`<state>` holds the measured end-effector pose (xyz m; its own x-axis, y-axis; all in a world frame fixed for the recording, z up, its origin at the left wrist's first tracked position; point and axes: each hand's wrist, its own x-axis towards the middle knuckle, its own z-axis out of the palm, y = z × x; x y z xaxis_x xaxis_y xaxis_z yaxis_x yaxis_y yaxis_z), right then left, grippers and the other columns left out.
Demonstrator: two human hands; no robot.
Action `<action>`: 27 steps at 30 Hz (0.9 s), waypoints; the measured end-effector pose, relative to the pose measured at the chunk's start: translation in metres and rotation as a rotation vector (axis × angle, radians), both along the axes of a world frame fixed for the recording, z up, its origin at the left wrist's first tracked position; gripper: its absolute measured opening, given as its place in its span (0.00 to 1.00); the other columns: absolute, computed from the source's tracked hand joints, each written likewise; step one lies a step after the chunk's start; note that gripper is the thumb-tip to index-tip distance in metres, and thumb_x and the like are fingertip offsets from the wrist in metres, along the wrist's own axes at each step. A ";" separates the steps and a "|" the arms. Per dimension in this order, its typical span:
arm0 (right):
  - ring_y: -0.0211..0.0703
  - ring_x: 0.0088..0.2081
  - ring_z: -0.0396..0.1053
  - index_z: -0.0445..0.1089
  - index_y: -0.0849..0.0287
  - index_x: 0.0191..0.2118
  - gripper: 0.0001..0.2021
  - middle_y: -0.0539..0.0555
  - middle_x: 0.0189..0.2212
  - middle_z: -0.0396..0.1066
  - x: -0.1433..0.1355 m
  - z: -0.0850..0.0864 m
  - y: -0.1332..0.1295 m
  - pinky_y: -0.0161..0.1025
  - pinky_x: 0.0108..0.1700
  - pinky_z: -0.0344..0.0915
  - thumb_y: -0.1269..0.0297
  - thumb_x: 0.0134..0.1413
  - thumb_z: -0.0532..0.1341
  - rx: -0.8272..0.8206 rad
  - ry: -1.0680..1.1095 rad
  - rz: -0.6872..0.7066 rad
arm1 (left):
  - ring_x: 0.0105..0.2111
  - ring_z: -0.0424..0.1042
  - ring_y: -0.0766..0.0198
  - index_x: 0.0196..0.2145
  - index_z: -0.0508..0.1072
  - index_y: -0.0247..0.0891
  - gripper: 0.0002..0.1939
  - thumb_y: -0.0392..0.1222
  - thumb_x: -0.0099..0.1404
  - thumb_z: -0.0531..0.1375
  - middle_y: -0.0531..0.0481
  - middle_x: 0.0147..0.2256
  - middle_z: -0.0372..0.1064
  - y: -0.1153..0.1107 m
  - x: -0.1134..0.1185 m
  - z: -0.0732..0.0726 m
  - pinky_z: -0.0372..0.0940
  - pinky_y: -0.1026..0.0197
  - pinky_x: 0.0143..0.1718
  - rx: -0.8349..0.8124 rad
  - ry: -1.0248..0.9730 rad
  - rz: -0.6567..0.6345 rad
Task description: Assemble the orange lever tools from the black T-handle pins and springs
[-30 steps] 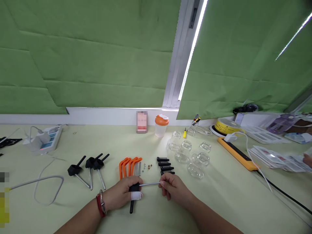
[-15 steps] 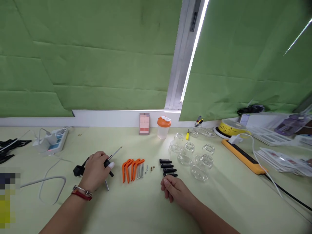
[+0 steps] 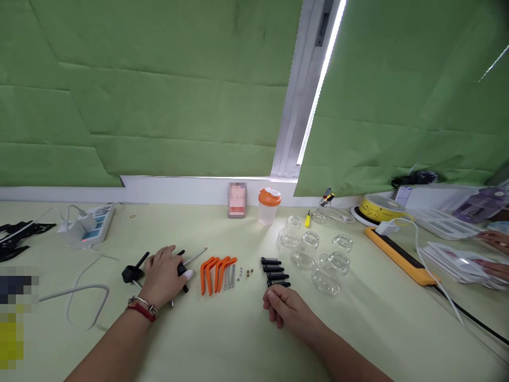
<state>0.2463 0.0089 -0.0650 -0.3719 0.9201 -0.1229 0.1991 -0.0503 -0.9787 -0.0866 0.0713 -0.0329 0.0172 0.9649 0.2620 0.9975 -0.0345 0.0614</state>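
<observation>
My left hand (image 3: 166, 275) is closed on a screwdriver (image 3: 196, 256), its shaft pointing away to the right and its dark handle mostly covered by my fingers. Black parts with metal rods (image 3: 133, 273) lie beside and partly under that hand. My right hand (image 3: 288, 306) rests loosely curled on the table, with nothing showing in it. Just beyond it is a column of black pieces with springs (image 3: 277, 276). Between my hands lie bent orange handles (image 3: 217, 273), long screws (image 3: 229, 277), and small silver and brown bits (image 3: 248, 272).
Clear glass cups (image 3: 312, 257) stand right of the black pieces. An orange-lidded cup (image 3: 269, 206) and a pink device (image 3: 237, 200) are at the back. An orange power strip (image 3: 401, 257) lies right, a white one (image 3: 97, 225) left. Another person's hands (image 3: 497, 268) touch papers at far right.
My left hand has slid right with the screwdriver, uncovering more of the black parts on its left. My right hand stays in place. Another person's hands have appeared at the right edge.
</observation>
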 end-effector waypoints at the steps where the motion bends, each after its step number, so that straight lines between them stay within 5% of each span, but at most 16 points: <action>1: 0.33 0.22 0.61 0.64 0.62 0.32 0.22 0.49 0.22 0.64 0.000 0.001 0.000 0.31 0.24 0.59 0.45 0.60 0.49 0.001 0.001 0.002 | 0.56 0.56 0.43 0.33 0.77 0.39 0.16 0.52 0.54 0.57 0.35 0.54 0.63 0.000 -0.001 0.003 0.48 0.41 0.53 -0.003 -0.014 0.005; 4: 0.33 0.23 0.61 0.64 0.62 0.32 0.22 0.49 0.23 0.64 -0.001 0.003 -0.001 0.31 0.24 0.59 0.45 0.59 0.49 0.007 0.004 0.001 | 0.54 0.60 0.46 0.34 0.76 0.40 0.16 0.53 0.56 0.56 0.40 0.52 0.66 0.001 -0.009 0.016 0.47 0.42 0.54 0.026 -0.086 0.032; 8: 0.33 0.22 0.61 0.65 0.61 0.33 0.22 0.49 0.22 0.64 0.000 0.004 -0.001 0.32 0.24 0.60 0.45 0.59 0.49 0.008 -0.019 0.002 | 0.54 0.61 0.45 0.36 0.75 0.42 0.14 0.42 0.61 0.50 0.42 0.51 0.67 0.003 -0.029 0.027 0.49 0.39 0.52 0.103 -0.059 0.129; 18: 0.34 0.22 0.61 0.65 0.60 0.32 0.21 0.48 0.22 0.64 0.001 0.005 -0.001 0.32 0.25 0.59 0.46 0.59 0.50 -0.001 -0.041 0.012 | 0.63 0.45 0.42 0.52 0.69 0.41 0.33 0.24 0.47 0.52 0.37 0.61 0.53 0.006 -0.054 -0.002 0.40 0.32 0.56 -0.159 0.140 -0.037; 27: 0.34 0.23 0.61 0.64 0.60 0.32 0.20 0.49 0.23 0.64 -0.001 0.002 -0.001 0.31 0.24 0.60 0.46 0.58 0.51 -0.006 -0.019 0.000 | 0.60 0.54 0.46 0.47 0.71 0.40 0.32 0.24 0.43 0.50 0.40 0.58 0.60 0.007 -0.062 0.008 0.41 0.33 0.57 -0.056 0.107 -0.072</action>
